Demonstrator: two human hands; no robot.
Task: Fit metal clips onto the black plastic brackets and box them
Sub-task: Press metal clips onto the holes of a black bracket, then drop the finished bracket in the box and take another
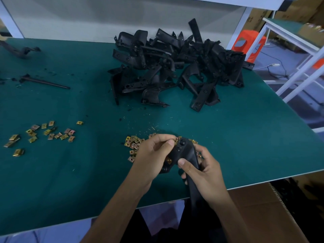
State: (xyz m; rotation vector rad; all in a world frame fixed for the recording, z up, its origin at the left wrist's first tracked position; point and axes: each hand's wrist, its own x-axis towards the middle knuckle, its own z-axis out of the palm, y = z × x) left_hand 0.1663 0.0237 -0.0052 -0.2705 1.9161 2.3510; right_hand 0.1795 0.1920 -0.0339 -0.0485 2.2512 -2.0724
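Note:
My right hand (203,171) grips a black plastic bracket (184,151) by its long stem, near the front edge of the table. My left hand (154,155) pinches a gold metal clip (175,142) against the bracket's upper end. Another clip (168,160) sits fitted on the bracket's lower left arm. A heap of loose clips (133,145) lies under and left of my hands. Many more black brackets (175,67) are piled at the back of the table.
The green table mat (87,172) also carries a scattered group of clips (43,134) at the left and stray black parts (43,82) at the far left. A cardboard box (263,207) stands below the table's right front edge. White shelving (298,55) stands right.

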